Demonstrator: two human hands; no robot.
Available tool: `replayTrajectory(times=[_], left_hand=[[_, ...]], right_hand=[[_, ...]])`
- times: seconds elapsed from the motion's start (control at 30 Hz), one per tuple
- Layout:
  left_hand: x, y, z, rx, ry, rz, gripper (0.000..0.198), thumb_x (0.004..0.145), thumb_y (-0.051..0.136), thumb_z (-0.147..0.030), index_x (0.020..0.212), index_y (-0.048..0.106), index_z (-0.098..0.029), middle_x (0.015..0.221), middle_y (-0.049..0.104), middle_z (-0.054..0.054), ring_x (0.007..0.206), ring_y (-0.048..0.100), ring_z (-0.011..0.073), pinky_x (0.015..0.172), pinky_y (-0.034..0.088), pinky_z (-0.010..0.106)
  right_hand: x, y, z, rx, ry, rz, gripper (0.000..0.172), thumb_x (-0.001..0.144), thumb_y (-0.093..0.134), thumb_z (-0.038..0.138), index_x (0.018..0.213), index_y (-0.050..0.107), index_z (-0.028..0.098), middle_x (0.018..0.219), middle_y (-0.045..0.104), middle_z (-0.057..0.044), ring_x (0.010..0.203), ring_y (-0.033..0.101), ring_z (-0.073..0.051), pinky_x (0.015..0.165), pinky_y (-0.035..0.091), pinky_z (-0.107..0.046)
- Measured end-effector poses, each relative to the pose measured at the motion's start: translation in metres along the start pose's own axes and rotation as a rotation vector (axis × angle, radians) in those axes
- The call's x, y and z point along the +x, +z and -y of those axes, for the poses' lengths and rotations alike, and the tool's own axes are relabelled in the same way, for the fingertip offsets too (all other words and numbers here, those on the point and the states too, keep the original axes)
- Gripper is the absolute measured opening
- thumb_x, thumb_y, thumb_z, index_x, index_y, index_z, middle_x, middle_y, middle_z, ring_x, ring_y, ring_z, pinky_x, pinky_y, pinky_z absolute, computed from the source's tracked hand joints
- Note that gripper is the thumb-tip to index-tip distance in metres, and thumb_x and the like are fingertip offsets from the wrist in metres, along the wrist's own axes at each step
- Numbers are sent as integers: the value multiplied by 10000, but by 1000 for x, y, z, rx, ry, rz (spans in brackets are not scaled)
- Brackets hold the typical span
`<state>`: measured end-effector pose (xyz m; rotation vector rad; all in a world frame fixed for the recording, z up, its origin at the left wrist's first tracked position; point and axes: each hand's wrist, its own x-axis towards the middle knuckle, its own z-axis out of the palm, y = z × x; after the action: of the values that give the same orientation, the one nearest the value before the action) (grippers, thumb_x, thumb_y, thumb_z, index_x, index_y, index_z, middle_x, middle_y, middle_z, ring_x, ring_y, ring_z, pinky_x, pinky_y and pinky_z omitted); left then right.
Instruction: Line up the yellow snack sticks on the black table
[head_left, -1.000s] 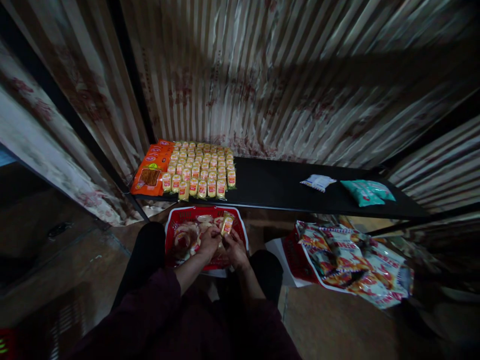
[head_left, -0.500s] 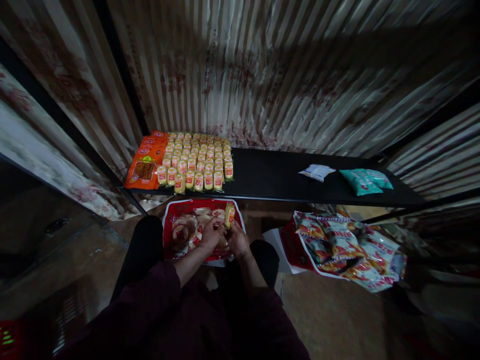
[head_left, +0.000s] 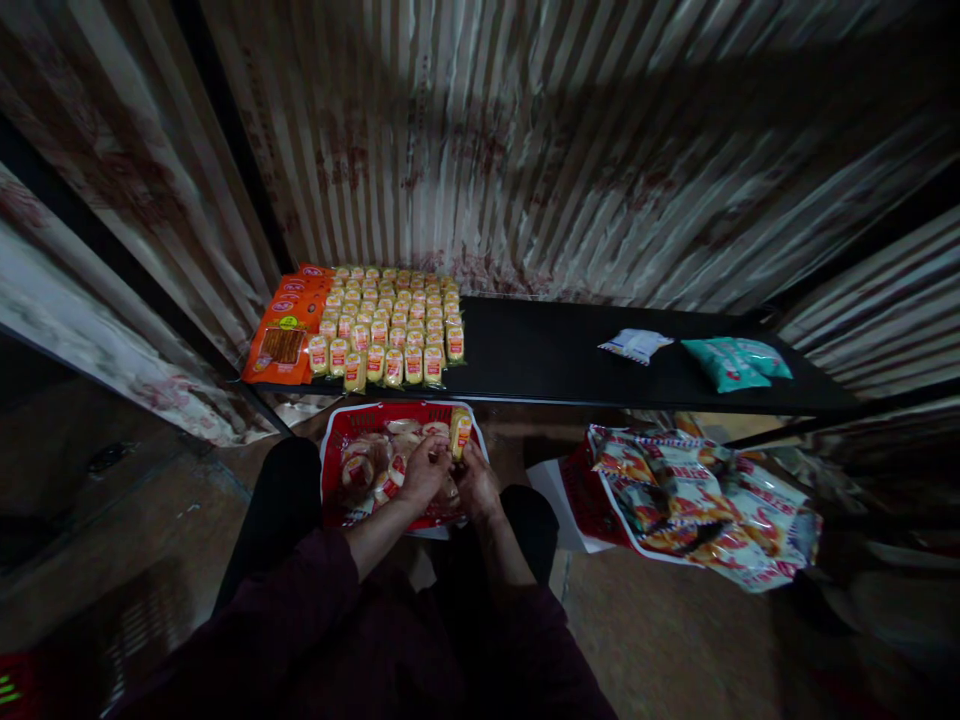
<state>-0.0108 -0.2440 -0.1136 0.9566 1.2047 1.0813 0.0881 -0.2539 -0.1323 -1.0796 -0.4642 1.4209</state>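
Upright in my right hand (head_left: 479,486) is a small yellow wrapped cake (head_left: 460,432), gripped near its lower end by the thumb and fingers. Beside it, my left hand (head_left: 424,478) has its fingers curled together against the lower left of the cake. What those left fingers pinch is hidden. Both hands are over a red basket (head_left: 327,468) with a white rim, which holds several round pastries (head_left: 360,468) in clear wrap. Behind the basket, similar yellow wrapped cakes (head_left: 392,366) stand in close rows on a black shelf (head_left: 532,350).
Orange snack packets (head_left: 281,335) lie at the shelf's left end. A white packet (head_left: 636,345) and teal packets (head_left: 726,363) lie toward its right. Below stands another red basket (head_left: 589,495), heaped with snack bags (head_left: 694,490). A striped curtain (head_left: 480,140) hangs behind.
The view has shifted slightly. Both hands stay together over the basket with the yellow cake upright between them; the shelf's contents look the same.
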Motion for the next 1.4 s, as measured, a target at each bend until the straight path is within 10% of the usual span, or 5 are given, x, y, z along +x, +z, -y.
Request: replayTrajectory(times=[0.9,1.4], left_hand=[[36,29,-45,65,125,-19,402,729,595,-53,1083,654,-234,1037,694,50,954,635,187,899,495,326],[81,50,-61,39,128,-81,434,728,538,1,1124,618,-156,1188,630,114,956,653,180,894,522,330]], right_hand=[[45,1,50,-216,-232,-90,525,705,758,436,1188,663,253,1164,708,-44,1024,656,-232,904,511,-362],[105,22,73,-434,-451,-112,425,722,702,435,1066,658,190,979,719,-55,877,639,-202,882,486,-364]])
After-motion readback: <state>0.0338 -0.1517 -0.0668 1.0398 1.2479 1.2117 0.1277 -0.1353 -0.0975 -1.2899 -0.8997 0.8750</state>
